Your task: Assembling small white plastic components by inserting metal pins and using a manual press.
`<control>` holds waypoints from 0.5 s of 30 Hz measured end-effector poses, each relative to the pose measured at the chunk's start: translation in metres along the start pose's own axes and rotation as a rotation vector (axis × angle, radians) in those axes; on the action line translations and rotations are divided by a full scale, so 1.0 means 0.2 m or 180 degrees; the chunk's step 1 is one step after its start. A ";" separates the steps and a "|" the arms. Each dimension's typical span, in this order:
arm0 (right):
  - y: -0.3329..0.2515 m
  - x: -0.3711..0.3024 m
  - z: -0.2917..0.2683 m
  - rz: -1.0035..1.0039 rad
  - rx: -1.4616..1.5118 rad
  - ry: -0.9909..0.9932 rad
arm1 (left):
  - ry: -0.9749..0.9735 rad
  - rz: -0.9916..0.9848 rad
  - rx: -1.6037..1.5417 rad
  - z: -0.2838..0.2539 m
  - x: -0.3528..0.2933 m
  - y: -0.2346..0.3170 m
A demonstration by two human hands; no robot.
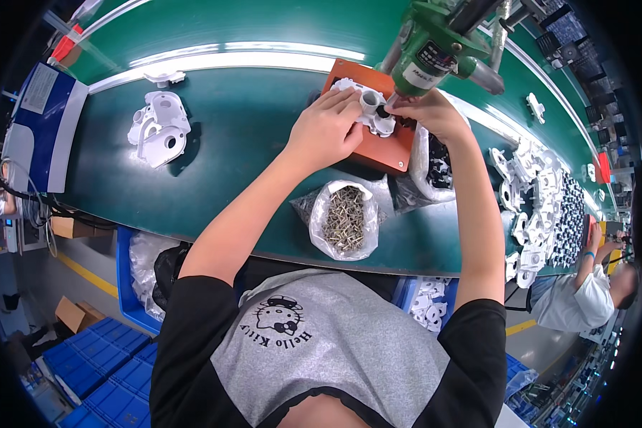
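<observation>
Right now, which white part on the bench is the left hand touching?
The white part on the orange block, by the green machine head. Only it sits on that block; the loose white parts lie away from the left hand.

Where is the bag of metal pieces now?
In the head view, the bag is near centre on the green table, below the orange block, between the forearms.

Passable at left over the bench (pixel 242 135), between white casing (pixel 161 128) and orange block (pixel 371 151). Blocked overhead at far right by the green machine (pixel 431 53), nearer by screw bag (pixel 321 227), rightward by black-filled bag (pixel 421 167).
</observation>
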State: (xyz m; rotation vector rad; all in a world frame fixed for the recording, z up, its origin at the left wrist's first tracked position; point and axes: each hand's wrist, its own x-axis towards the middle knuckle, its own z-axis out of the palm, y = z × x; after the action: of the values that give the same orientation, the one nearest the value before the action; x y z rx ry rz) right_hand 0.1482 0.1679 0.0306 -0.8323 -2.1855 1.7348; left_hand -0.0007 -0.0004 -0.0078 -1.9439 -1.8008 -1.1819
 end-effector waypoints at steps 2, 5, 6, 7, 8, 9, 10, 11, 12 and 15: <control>-0.03 0.00 0.00 0.0035 -0.0311 -0.0197 | -0.0004 -0.0011 0.0004 0.00 0.00 0.00; -0.08 0.01 -0.01 0.0331 -0.0460 -0.0314 | -0.0002 -0.0010 -0.0024 0.00 0.00 0.00; -0.11 0.00 -0.01 0.0344 -0.0464 -0.0319 | -0.0013 -0.0002 -0.0001 0.00 0.00 -0.01; -0.13 -0.01 0.01 0.0295 -0.0430 -0.0268 | -0.0023 0.0010 0.0018 0.00 0.00 -0.01; -0.15 -0.02 0.01 0.0245 -0.0397 -0.0218 | -0.0021 0.0003 0.0005 0.00 0.00 -0.01; -0.13 -0.01 0.00 0.0258 -0.0406 -0.0217 | -0.0028 -0.0012 -0.0001 0.00 0.00 -0.01; -0.10 0.00 0.00 0.0210 -0.0501 -0.0236 | -0.0035 -0.0025 -0.0003 0.00 -0.01 -0.01; -0.09 0.00 -0.01 0.0161 -0.0598 -0.0256 | -0.0030 -0.0031 -0.0011 0.00 -0.01 -0.01; -0.08 0.00 -0.02 0.0167 -0.0607 -0.0257 | -0.0030 0.0000 -0.0031 0.01 -0.01 -0.01; -0.08 0.00 -0.02 0.0297 -0.0392 -0.0192 | -0.0041 0.0009 -0.0060 0.01 -0.01 -0.02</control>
State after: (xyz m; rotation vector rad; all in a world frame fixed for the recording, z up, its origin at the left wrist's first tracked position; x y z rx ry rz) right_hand 0.1451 0.1701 0.0472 -0.9365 -2.3485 1.7025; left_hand -0.0025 0.0001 -0.0116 -1.9681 -1.7991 -1.1923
